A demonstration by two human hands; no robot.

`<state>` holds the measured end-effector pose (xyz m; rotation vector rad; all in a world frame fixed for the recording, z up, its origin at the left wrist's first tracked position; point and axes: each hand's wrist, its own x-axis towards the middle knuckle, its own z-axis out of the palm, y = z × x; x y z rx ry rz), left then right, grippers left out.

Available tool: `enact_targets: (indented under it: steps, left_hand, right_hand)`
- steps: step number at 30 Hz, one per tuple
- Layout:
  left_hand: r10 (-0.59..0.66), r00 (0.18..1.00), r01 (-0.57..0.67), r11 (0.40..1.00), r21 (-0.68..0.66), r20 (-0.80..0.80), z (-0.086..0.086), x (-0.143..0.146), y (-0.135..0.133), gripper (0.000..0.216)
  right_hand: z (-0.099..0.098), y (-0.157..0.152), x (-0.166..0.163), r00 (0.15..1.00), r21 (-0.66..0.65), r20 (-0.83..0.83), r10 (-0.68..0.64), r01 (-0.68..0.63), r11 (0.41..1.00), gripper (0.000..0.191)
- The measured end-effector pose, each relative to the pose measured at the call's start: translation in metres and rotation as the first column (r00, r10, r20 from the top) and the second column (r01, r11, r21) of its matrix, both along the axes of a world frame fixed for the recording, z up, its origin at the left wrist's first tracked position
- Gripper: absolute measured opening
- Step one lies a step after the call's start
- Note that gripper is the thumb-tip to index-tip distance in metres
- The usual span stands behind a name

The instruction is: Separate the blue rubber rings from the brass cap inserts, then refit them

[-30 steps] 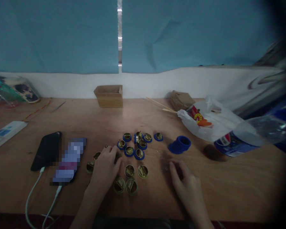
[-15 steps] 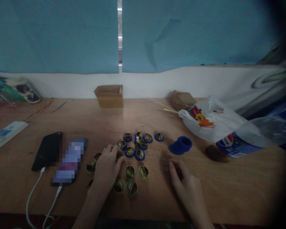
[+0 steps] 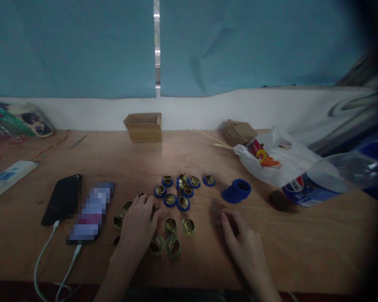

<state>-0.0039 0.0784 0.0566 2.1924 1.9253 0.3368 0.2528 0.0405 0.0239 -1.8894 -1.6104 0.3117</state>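
My left hand (image 3: 139, 223) is closed low over the table, thumb and fingers around a round brass pin back that they mostly cover. Other loose brass pin backs (image 3: 170, 226) lie on both sides of it. Beyond them sit several brass pin backs in blue rings (image 3: 183, 203), bar pins facing up. My right hand (image 3: 243, 235) rests on the table with thumb and forefinger pinched together; small clear bits show at the fingertips, too faint to name. Past that hand, a leaning stack of blue rings (image 3: 237, 191) stands on the wood.
A black phone (image 3: 63, 197) and a lit phone (image 3: 93, 214), both cabled, lie at left near a power strip (image 3: 12, 178). An open cardboard box (image 3: 145, 130) stands at the back. On the right are a plastic bag (image 3: 290, 155) and a lying cola bottle (image 3: 311, 186).
The whole view has shifted slightly. Both hands stay in nearly the same places, and the pin backs and rings keep their arrangement.
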Motion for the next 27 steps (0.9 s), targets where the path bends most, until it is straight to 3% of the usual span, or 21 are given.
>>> enact_targets:
  steps: [8,19,27]
  left_hand:
    - [-0.014,0.999,0.012,0.998,0.057,0.036,0.009,0.002,-0.003,0.016]
    - [-0.077,0.979,0.044,0.984,0.170,0.189,0.009,0.032,0.018,0.015]
    - [-0.087,0.912,0.014,0.983,0.183,0.401,0.019,0.033,0.006,0.011]
  right_hand:
    - [0.002,-0.001,-0.001,0.999,0.035,-0.001,0.036,-0.036,0.999,0.028]
    - [0.001,-0.003,-0.002,0.999,0.040,0.003,0.039,-0.039,0.998,0.027]
    - [0.005,-0.010,-0.007,0.993,0.164,-0.107,0.049,-0.031,0.986,0.019]
